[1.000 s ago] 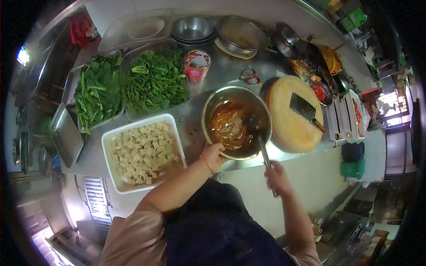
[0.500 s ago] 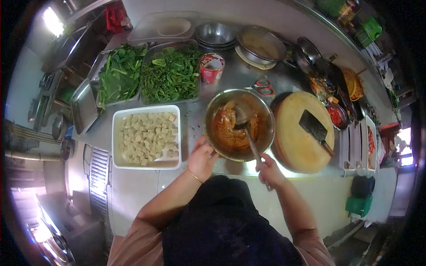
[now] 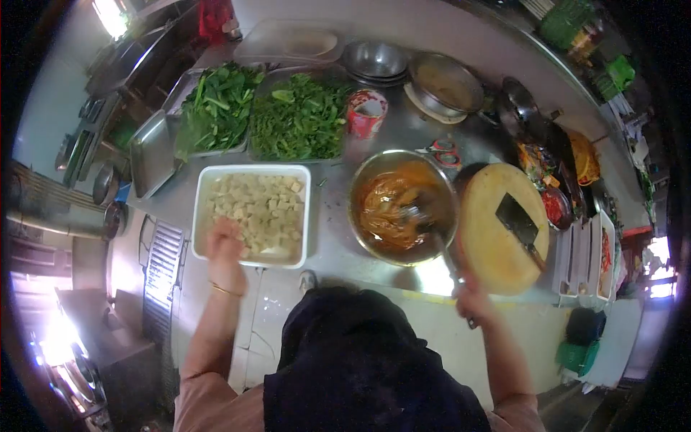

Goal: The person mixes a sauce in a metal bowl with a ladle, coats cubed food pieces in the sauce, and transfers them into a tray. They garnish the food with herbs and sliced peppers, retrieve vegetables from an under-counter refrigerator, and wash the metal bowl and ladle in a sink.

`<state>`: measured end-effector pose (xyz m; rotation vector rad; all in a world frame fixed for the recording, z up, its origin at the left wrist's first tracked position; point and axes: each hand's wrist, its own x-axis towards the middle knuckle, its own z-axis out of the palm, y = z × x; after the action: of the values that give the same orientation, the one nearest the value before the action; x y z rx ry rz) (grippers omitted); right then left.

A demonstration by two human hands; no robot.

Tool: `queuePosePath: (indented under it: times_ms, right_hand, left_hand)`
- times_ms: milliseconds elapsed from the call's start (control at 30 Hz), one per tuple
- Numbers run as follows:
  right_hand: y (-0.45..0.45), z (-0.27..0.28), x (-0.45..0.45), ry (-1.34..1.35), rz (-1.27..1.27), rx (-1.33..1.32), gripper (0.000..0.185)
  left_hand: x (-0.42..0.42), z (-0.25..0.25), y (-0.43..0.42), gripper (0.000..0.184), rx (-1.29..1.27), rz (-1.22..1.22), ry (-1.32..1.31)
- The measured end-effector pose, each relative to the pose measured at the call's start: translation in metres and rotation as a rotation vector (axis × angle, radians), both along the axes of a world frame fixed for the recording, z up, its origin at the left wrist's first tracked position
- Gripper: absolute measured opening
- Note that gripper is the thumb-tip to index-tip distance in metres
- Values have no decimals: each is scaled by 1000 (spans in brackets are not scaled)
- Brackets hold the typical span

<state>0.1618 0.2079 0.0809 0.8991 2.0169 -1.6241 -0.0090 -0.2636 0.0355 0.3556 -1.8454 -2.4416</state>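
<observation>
A metal bowl [image 3: 361, 229] of reddish-brown sauce stands near the counter's front edge. My right hand [image 3: 473, 297] is closed around the handle of a ladle [image 3: 448, 258], whose head is down in the sauce, blurred by motion. To the left, a white tray [image 3: 307, 216] holds pale cubes [image 3: 270, 205] that look like tofu. My left hand [image 3: 224, 237] is over the tray's front left part, close to the cubes; its fingers are smeared by motion, so whether they hold anything cannot be made out. Nothing of mine touches the bowl's rim.
Right of the bowl, a round board [image 3: 497, 248] carries a cleaver [image 3: 517, 217]. Behind are red scissors [image 3: 445, 153], a red tin [image 3: 367, 115], leafy greens [image 3: 299, 119] in trays, and stacked metal bowls [image 3: 374, 59]. An empty metal tray [image 3: 152, 155] leans at left.
My left hand has left the bowl's side and moved left over the tray of cubes. My right hand keeps the ladle in the sauce, its head now nearer the bowl's right side. The view has shifted.
</observation>
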Motion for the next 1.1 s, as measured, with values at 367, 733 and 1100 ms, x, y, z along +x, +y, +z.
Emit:
queuePosePath:
  times_ms: [367, 733, 1100]
  right_hand:
    - [-12, 1, -10, -51, -115, 26, 33]
    - [-61, 2, -22, -49, -244, 167, 21]
    - [-85, -9, -33, -7, -288, 118, 22]
  left_hand:
    - [-84, -115, -194, 35, -606, -38, -200]
    - [-101, -126, -196, 22, -625, -161, -308]
    - [-88, -82, -158, 22, -417, -122, -474]
